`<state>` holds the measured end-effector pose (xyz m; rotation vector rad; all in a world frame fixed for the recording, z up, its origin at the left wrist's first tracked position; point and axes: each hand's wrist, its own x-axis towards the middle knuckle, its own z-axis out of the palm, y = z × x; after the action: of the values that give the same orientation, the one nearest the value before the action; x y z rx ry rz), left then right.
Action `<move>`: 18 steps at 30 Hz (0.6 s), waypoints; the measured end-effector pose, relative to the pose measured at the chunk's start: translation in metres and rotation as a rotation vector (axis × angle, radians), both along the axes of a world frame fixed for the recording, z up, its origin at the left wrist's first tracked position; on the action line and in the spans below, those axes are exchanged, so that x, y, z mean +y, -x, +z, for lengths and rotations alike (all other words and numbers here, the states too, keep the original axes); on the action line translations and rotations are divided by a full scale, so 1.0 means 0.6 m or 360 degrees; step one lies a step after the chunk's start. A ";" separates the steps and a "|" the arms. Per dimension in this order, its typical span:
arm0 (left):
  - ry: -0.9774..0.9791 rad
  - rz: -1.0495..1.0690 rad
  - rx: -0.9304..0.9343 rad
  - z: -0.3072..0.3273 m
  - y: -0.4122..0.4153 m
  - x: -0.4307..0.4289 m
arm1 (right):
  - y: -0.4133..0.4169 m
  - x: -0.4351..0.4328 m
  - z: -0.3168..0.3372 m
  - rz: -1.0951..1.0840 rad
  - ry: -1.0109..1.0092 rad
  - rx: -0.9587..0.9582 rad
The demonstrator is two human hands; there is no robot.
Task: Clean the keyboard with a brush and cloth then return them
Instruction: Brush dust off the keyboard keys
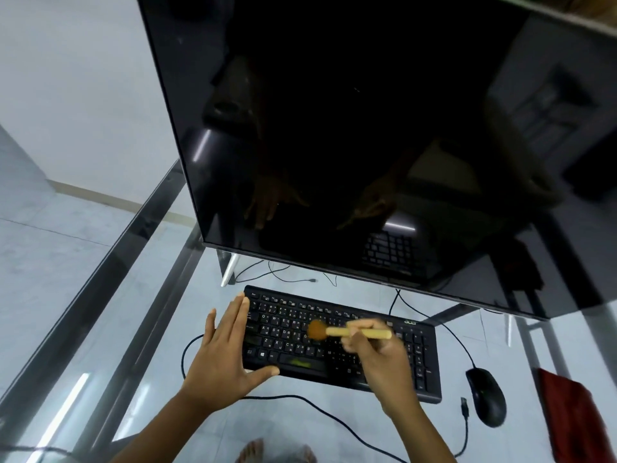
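A black keyboard (384, 332) lies on the glass desk below the monitor. My right hand (380, 359) grips the pale wooden handle of a small brush (337, 331); its brown bristle head rests on the middle letter keys and looks blurred. My left hand (223, 352) lies flat with straight fingers against the keyboard's left end, thumb along its front edge. A red cloth (567, 416) lies folded on the desk at the far right, apart from both hands.
A large dark monitor (350, 128) leans over the back of the desk. A black mouse (485, 396) sits right of the keyboard, its cable looping forward. More black cables run along the front of the glass desk (160, 329). Bare feet show through the glass.
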<state>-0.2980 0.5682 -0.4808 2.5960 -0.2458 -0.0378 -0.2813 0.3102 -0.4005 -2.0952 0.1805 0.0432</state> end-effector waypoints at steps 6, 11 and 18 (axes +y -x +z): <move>-0.0121 -0.0206 -0.0067 0.022 -0.028 -0.025 | 0.022 -0.034 -0.006 -0.0272 -0.0073 -0.0038; -0.0234 -0.0421 0.0020 0.029 -0.052 -0.057 | 0.039 -0.047 -0.009 -0.0224 0.0047 0.0084; -0.0355 -0.0442 0.0073 0.024 -0.062 -0.092 | 0.051 -0.063 0.009 -0.0093 -0.0091 0.0275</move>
<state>-0.2609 0.5130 -0.4666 2.7564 -0.6147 -0.2359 -0.3119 0.2725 -0.3951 -2.0278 0.3407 0.1925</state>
